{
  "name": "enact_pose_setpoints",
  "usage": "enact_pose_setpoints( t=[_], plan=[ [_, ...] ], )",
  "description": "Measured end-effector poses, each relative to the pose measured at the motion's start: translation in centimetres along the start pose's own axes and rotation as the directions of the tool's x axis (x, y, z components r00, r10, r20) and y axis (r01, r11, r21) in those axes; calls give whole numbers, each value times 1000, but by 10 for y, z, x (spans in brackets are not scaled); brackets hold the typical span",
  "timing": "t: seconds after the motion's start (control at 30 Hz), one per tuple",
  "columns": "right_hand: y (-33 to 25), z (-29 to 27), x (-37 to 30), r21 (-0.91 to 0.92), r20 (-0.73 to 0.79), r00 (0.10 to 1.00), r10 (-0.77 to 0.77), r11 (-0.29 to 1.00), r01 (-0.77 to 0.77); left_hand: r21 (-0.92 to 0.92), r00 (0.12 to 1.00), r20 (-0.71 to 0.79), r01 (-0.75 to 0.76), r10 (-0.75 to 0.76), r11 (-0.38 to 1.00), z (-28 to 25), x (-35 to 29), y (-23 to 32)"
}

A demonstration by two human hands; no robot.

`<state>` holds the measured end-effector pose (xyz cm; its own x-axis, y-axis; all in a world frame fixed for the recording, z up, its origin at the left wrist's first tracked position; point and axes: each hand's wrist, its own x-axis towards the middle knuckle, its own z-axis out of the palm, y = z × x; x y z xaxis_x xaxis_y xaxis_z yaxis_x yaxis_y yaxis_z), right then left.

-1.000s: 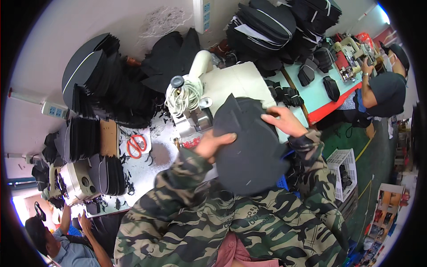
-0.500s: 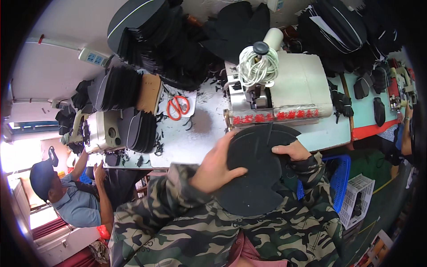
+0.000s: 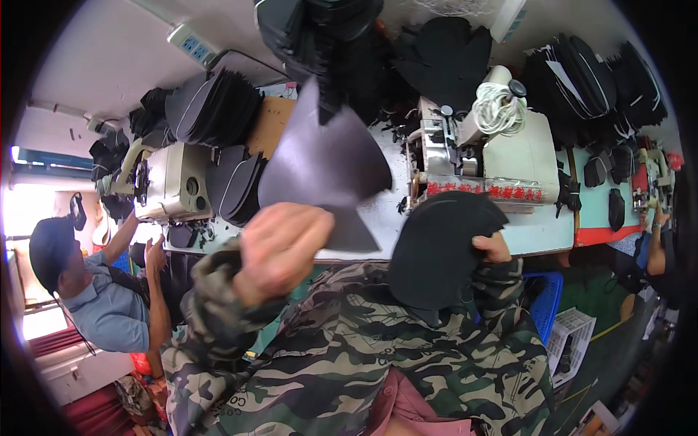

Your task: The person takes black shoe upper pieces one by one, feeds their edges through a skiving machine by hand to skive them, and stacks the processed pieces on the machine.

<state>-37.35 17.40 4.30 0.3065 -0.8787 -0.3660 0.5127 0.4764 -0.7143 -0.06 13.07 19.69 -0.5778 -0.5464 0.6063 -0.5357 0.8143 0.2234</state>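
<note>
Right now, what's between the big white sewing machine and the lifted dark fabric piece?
In the head view, a bare strip of pale tabletop separates the white sewing machine from the dark fan-shaped fabric piece.

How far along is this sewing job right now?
Done: stacks of dark panels lie piled on the table. In hand: the left hand lifts a grey fan-shaped piece; the right hand holds a black rounded panel. Left: neither piece is under the sewing machine yet.

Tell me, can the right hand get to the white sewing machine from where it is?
Probably yes. The right hand sits just below the white sewing machine, though it holds a black round piece that lies between them.
</note>
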Motion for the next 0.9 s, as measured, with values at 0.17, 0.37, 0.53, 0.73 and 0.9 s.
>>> enact_pose_setpoints(
  t=[0.17,0.37,0.53,0.73,0.9],
  plan=[
    [-43,44,19,-413,177,981,-82,899,149,-81,875,443,253,-192,964,126,-158,-15],
    [14,129,146,-985,14,884,468,158,-68,-496,-97,607,729,-789,-471,140,-205,-89],
    [142,117,183,-987,54,988,-146,-157,31,36,468,365,857,-805,514,147,-206,-64],
    [133,137,208,-997,75,923,376,56,58,-44,268,461,959,-846,280,123,-190,-72],
    [144,130,202,-977,206,946,250,108,184,-95,703,378,677,-603,730,151,-176,-70]
  ],
)
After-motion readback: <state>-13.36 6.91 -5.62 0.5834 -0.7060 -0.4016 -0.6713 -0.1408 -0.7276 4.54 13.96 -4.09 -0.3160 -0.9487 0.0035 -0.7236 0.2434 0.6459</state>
